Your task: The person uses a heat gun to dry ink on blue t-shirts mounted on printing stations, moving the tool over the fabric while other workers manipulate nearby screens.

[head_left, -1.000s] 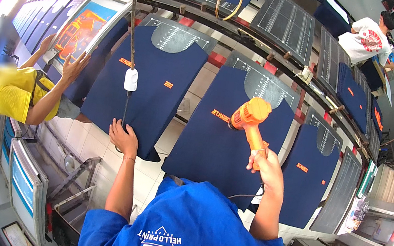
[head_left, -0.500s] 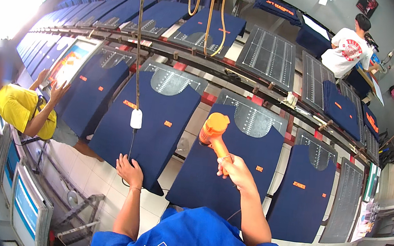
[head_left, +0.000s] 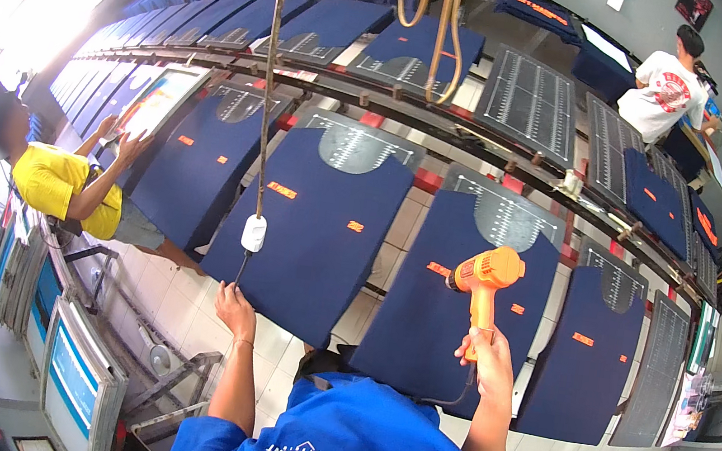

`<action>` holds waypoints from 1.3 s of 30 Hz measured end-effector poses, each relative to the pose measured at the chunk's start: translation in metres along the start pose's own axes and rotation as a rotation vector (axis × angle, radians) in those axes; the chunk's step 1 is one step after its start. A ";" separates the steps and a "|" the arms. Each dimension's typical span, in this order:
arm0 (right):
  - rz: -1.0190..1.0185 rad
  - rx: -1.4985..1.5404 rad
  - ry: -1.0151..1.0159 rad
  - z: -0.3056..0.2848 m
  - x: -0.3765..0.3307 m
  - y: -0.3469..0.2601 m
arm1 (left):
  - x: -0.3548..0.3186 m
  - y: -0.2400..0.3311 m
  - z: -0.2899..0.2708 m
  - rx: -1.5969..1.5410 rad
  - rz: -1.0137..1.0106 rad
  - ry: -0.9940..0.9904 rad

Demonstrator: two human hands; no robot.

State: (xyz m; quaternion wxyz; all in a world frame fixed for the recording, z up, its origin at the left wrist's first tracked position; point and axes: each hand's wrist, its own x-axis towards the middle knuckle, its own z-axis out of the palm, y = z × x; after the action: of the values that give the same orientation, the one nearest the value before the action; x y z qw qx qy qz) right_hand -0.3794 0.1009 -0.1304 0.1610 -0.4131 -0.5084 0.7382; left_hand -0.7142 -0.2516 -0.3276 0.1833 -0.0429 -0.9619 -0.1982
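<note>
My right hand (head_left: 490, 357) is closed around the handle of an orange heat gun (head_left: 489, 274). Its dark nozzle points left, over the small orange print on a navy shirt panel (head_left: 421, 325). From the handle's base a dark cord hangs toward my body. On the left, my left hand (head_left: 237, 311) has its fingers around a black power cord (head_left: 242, 269), just off the lower edge of another navy panel (head_left: 302, 254). That cord runs up into a white socket connector (head_left: 254, 232) hanging on a long cable.
Rows of printing boards (head_left: 530, 102) with navy panels stretch left and right on metal rails. At left, a person in a yellow shirt (head_left: 65, 187) holds a screen frame (head_left: 163, 99). Another person in white (head_left: 665, 94) stands far right. Framed screens (head_left: 81, 380) lean at lower left.
The heat gun has swung rightward, its nozzle now turned left and its body more upright. My left hand has moved off the panel's lower edge, onto the cord. The whole view has shifted slightly.
</note>
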 end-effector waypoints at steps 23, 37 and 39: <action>0.050 -0.185 -0.242 0.392 0.099 -0.030 | 0.301 -0.168 0.072 -0.088 -0.002 -0.031; 0.074 -0.254 -0.248 0.456 0.183 -0.016 | 0.299 -0.148 0.065 -0.038 0.008 -0.080; 0.080 -0.245 -0.241 0.458 0.185 -0.018 | 0.298 -0.148 0.065 -0.033 0.000 -0.091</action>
State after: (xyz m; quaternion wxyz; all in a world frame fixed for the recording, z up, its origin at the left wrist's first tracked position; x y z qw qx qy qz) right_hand -0.8493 -0.0522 -0.1321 0.0176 -0.3581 -0.5932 0.7208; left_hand -1.0359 -0.3590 -0.3276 0.1387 -0.0551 -0.9658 -0.2119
